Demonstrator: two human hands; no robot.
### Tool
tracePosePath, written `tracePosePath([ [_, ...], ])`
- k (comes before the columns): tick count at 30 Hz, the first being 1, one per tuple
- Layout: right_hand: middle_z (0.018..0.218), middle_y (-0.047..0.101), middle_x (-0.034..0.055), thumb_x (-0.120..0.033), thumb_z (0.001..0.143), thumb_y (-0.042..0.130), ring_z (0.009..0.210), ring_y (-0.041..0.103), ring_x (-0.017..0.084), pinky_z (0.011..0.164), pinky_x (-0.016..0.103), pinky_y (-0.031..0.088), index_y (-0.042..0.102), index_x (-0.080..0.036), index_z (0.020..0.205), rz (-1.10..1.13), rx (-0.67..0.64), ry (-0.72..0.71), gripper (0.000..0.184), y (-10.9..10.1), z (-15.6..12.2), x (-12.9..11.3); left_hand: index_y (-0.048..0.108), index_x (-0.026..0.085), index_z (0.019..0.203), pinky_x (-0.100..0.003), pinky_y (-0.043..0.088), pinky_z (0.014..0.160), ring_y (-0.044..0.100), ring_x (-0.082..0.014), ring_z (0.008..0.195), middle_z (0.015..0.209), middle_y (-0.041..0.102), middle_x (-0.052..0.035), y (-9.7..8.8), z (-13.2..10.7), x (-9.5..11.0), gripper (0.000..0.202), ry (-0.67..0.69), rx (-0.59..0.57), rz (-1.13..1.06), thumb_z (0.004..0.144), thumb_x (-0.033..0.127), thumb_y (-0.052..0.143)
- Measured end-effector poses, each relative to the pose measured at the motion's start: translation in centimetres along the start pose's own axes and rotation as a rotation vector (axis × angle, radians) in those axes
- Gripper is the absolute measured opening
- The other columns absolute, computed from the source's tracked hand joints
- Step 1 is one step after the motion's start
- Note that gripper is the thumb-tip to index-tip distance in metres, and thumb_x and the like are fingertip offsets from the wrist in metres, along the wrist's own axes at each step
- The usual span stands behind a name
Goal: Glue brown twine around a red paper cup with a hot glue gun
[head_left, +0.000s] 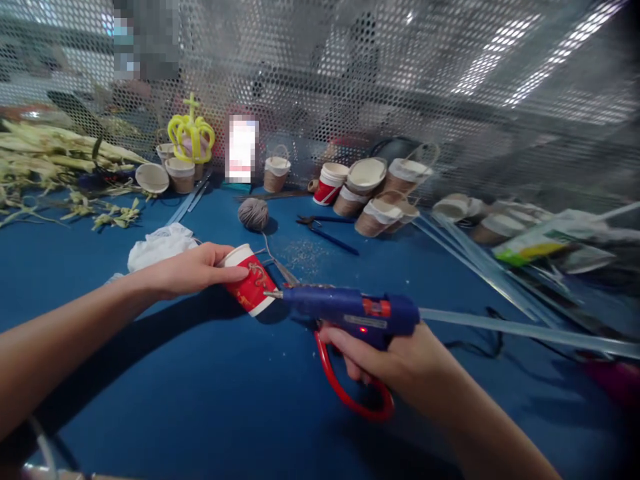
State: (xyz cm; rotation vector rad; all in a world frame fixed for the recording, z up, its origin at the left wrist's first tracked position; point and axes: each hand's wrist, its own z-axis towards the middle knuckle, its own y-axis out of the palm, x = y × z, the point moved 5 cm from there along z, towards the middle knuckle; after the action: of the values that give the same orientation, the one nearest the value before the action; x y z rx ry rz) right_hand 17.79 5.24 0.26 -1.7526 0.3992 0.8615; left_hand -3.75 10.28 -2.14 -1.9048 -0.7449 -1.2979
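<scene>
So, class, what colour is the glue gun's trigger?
Red, on the blue plastic glue gun; head view.

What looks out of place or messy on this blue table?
Pale specks lie scattered on the blue table near the yarn ball. Several paper cups at the back lie tipped over in a pile, not upright.

Your left hand (193, 270) holds a red paper cup (249, 280) with a smooth, printed surface. Your right hand (387, 363) grips a blue glue gun (350, 310) of matt plastic with a metal tip; a clear, glossy glue stick (525, 330) juts from its back. The table (200, 400) wears matt blue cloth. Far off stand a perforated metal screen (350, 67), a fuzzy grey yarn ball (253, 213) and twine-wrapped paper cups (380, 213).
</scene>
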Motion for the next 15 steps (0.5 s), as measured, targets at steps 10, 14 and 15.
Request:
tracePosePath([
  [10, 0.040, 0.048, -0.0023, -0.035, 0.076, 0.049, 0.038, 0.044, 0.012, 0.046, 0.029, 0.042, 0.050, -0.023, 0.047, -0.195, 0.010, -0.027, 0.032, 0.25, -0.27, 0.17, 0.061, 0.018, 0.090, -0.026, 0.043, 0.074, 0.059, -0.0164, 0.082, 0.090, 0.069, -0.0019, -0.27, 0.02, -0.51, 0.023, -0.056, 0.043, -0.031, 0.077, 0.035, 0.054],
  [14, 0.043, 0.045, -0.0018, -0.039, 0.075, 0.049, 0.039, 0.041, 0.013, 0.044, 0.029, 0.039, 0.042, -0.023, 0.047, -0.242, 0.075, -0.081, 0.033, 0.26, -0.24, -0.17, 0.061, 0.017, 0.092, -0.028, 0.044, 0.075, 0.059, -0.0177, 0.083, 0.091, 0.069, -0.0020, -0.31, 0.14, -0.51, 0.024, -0.052, 0.051, -0.015, 0.077, 0.034, 0.054],
  [15, 0.044, 0.045, -0.0018, -0.039, 0.075, 0.049, 0.040, 0.041, 0.012, 0.044, 0.029, 0.039, 0.041, -0.023, 0.046, -0.254, 0.080, -0.095, 0.034, 0.30, -0.22, -0.11, 0.061, 0.016, 0.092, -0.028, 0.043, 0.076, 0.059, -0.0178, 0.084, 0.091, 0.069, -0.0020, -0.30, 0.18, -0.51, 0.024, -0.051, 0.048, -0.018, 0.077, 0.033, 0.054],
])
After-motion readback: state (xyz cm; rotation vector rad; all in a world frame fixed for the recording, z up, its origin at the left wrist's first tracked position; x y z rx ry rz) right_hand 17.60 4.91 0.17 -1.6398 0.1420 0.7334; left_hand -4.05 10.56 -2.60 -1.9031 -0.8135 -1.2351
